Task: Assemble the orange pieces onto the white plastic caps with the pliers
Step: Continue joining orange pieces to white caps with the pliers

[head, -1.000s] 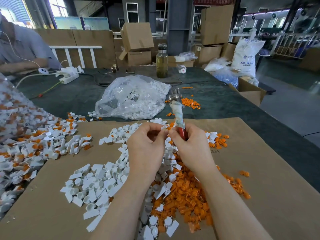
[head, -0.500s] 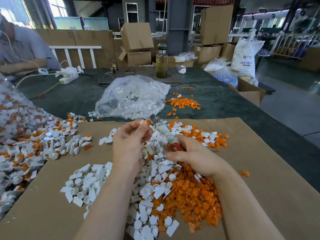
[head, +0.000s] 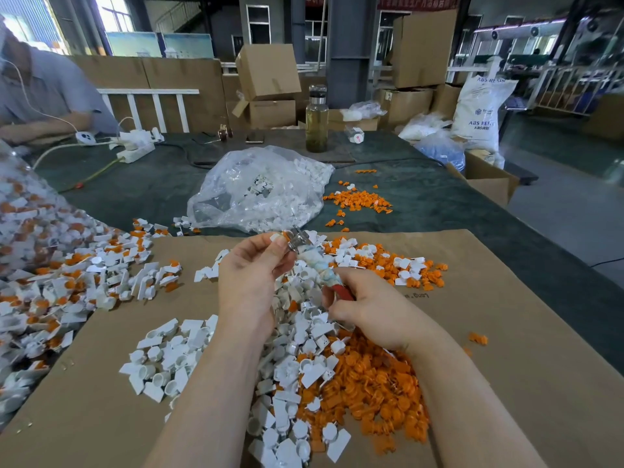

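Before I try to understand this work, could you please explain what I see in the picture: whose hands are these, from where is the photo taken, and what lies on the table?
No machine is here: a person works with bare hands, and the one camera sits on their head, looking forward and down. The left hand pinches a small cap piece at its fingers. The right hand grips the pliers by the red handle; their metal tip meets that piece. On the brown cardboard sheet lie a pile of white plastic caps and a pile of orange pieces. To the left lie caps with orange parts, which look assembled. Behind stand a clear bag of white parts and a bottle.
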`<action>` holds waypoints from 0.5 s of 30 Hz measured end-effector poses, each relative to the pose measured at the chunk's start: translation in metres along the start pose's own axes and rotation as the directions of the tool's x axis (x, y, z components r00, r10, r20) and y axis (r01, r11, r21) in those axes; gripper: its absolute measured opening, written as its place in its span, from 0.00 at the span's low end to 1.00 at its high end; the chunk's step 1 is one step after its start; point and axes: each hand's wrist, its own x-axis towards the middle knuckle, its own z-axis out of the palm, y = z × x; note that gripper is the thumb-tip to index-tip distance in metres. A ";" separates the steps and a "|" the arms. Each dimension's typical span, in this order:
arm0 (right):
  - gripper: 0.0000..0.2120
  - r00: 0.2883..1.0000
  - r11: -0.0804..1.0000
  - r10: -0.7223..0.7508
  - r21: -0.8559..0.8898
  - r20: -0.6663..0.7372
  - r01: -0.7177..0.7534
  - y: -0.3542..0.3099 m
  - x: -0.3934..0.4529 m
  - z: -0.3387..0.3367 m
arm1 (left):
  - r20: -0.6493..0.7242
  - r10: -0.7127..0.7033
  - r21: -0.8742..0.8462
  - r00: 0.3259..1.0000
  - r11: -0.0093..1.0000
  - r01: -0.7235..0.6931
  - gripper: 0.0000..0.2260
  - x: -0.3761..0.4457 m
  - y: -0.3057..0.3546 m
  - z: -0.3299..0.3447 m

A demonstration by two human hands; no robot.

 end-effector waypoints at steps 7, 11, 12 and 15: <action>0.12 0.998 0.997 -0.035 -0.070 -0.050 0.031 0.000 0.004 0.004 | -0.035 -0.015 -0.011 0.999 1.000 0.015 0.06 0.000 0.002 0.000; 0.09 0.993 0.990 -0.066 -0.129 -0.097 0.053 0.002 0.005 0.007 | -0.019 -0.017 0.015 1.000 1.000 0.017 0.04 0.002 0.007 -0.006; 0.09 0.990 0.988 -0.069 -0.144 -0.125 0.051 0.003 0.006 0.007 | -0.028 0.008 0.048 1.000 0.999 -0.007 0.03 0.004 0.009 -0.010; 0.12 0.970 0.981 -0.070 -0.191 -0.235 0.024 0.007 0.006 0.003 | -0.116 0.168 0.322 0.979 0.939 -0.123 0.04 0.014 0.013 -0.031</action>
